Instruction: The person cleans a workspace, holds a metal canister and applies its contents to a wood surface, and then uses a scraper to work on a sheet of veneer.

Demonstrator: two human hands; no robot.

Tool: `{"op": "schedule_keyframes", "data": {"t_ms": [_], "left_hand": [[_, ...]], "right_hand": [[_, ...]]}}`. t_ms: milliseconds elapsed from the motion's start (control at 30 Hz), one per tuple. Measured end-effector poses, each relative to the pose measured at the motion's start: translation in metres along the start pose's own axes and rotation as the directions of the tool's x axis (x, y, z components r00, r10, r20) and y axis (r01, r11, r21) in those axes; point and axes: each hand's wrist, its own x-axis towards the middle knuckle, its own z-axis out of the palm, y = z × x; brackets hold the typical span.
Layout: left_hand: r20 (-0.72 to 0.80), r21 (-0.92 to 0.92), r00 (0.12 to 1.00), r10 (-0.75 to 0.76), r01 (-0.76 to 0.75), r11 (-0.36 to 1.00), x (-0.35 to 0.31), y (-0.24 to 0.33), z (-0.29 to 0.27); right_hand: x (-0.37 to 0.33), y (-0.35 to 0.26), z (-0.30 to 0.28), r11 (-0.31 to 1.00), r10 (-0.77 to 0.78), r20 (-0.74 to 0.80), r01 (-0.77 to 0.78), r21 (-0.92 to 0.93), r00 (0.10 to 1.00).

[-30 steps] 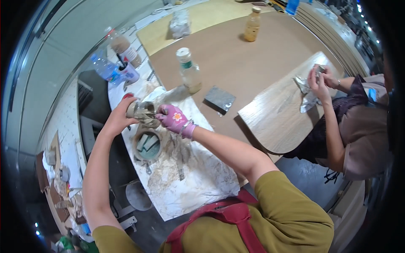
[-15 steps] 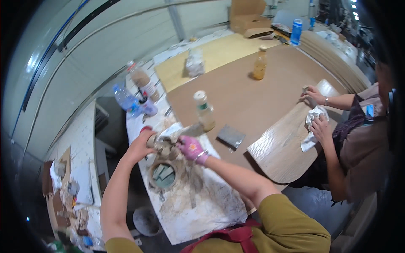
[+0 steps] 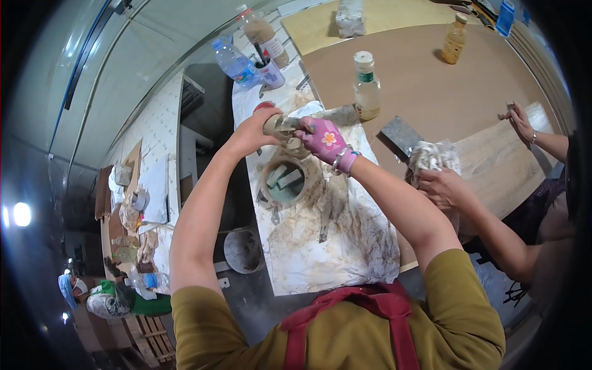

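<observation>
My bare left hand [image 3: 254,132] is closed round a small, smeared, brownish-grey jar-like container [image 3: 270,125], tilted above the table. My right hand [image 3: 324,139] wears a pink glove with a flower on it. Its fingers are closed on a flat greyish blade-like tool [image 3: 287,123], which touches or nearly touches the container; the handle is hidden. Just below both hands stands a round, crusted tub [image 3: 264,182] with pale green blocks [image 3: 285,177] in it. Beyond my left fingers is a red round lid or cap [image 3: 264,106].
Stained white paper [image 3: 302,259] covers the table. Bottles, including a capped one with cloudy liquid [image 3: 367,92], and a cup of tools [image 3: 270,74] stand beyond. A dark grey block [image 3: 401,137] lies right. A co-worker's hand [image 3: 445,188] holds a white cloth [image 3: 435,157] near my right forearm.
My view has turned, so the table sits further right and higher. My hands stay together above the tub. The co-worker's cloth hand has moved closer to the grey block.
</observation>
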Motion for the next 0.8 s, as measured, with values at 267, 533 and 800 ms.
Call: {"op": "schedule_keyframes", "data": {"t_ms": [267,533,800], "left_hand": [[0.008,-0.026,0.995,-0.097,0.097,0.995,-0.011,0.040,-0.005],[0.012,0.028,0.999,0.049,-0.049,0.998,-0.019,0.018,0.003],[-0.019,0.061,1.000,0.023,-0.022,0.998,-0.008,0.011,-0.004]], "right_hand": [[0.004,0.036,0.033,0.799,0.214,0.088,-0.226,0.557,0.973],[-0.001,0.021,0.004,0.961,-0.056,0.077,0.074,-0.265,0.995],[0.010,0.022,0.008,0.956,-0.122,-0.071,0.098,-0.278,0.990]]}}
